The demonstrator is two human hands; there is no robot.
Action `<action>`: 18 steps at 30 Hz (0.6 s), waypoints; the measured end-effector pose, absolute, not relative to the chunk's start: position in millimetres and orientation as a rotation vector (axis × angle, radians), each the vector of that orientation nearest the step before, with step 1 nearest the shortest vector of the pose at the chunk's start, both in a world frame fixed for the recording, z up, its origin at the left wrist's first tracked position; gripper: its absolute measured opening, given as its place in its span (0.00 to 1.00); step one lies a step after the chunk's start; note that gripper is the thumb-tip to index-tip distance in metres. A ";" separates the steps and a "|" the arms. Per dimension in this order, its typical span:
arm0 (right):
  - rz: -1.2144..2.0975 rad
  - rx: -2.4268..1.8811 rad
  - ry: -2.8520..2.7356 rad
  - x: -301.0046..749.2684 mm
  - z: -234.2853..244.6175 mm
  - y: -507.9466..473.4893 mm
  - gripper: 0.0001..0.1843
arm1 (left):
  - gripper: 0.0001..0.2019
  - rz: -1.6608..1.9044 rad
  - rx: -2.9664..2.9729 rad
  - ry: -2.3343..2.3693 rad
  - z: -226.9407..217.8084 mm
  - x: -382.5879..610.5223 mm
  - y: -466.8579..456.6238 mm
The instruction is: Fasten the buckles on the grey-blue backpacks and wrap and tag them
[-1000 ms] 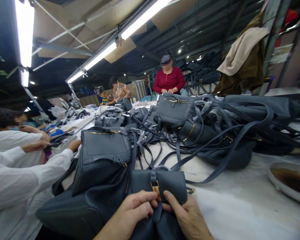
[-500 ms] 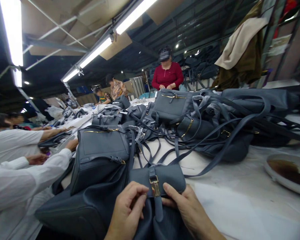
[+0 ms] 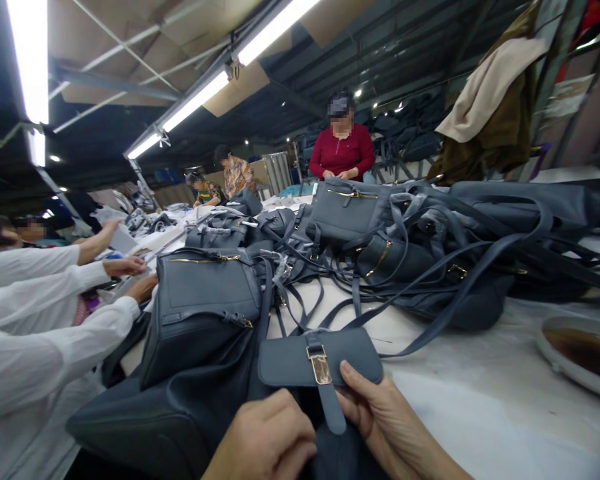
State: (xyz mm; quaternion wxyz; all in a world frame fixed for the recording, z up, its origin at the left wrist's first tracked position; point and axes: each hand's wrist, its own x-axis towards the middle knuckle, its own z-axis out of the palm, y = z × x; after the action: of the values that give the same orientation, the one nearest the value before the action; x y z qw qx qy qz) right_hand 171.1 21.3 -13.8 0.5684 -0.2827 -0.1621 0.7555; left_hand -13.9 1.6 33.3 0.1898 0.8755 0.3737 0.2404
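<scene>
In front of me is a dark blue-grey backpack, its flap (image 3: 287, 360) lifted slightly off the body. A strap with a gold buckle (image 3: 321, 367) runs down the flap's middle, and its rounded strap end hangs below the edge. My right hand (image 3: 380, 413) grips the flap's right end, thumb on top and fingers underneath. Below the flap's left half, my left hand (image 3: 267, 437) is closed with curled fingers over the backpack's front. What those fingers hold, if anything, is hidden.
Another backpack (image 3: 207, 287) stands at the left. Behind lies a pile of similar bags (image 3: 350, 213) with tangled straps. A shallow dish (image 3: 580, 353) with brown residue sits at right. Co-workers' white sleeves (image 3: 55, 347) reach in from the left; a person in red (image 3: 343, 150) works opposite.
My left hand has moved down, away from the buckle, its fingers curling. The flap has tilted up in my right hand. At the left, a co-worker's hands have risen.
</scene>
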 end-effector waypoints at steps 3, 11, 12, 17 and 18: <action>1.753 -0.671 -0.336 169.3 -15.4 21.4 0.23 | 0.12 0.526 1.822 1.056 17.6 -13.2 0.0; 1.749 -0.819 -0.430 166.3 -15.6 14.4 0.23 | 0.29 0.658 0.906 0.914 -15.1 4.1 17.5; 1.749 -0.847 -0.455 166.3 -15.2 13.7 0.24 | 0.29 0.658 0.924 0.931 -12.0 4.4 17.9; 1.732 -0.941 -0.674 164.8 -18.3 15.0 0.26 | 0.37 0.612 0.893 0.978 -0.4 8.5 19.4; 1.721 -0.971 -0.751 166.9 -19.5 16.1 0.25 | 0.35 0.619 0.911 0.984 0.1 9.9 19.7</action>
State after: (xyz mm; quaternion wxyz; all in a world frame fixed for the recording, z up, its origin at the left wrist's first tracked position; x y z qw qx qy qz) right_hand 166.9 16.1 -19.5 0.4917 -0.4001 -0.3093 0.7089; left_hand 9.9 19.7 0.1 0.7395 0.4151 0.4486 0.2823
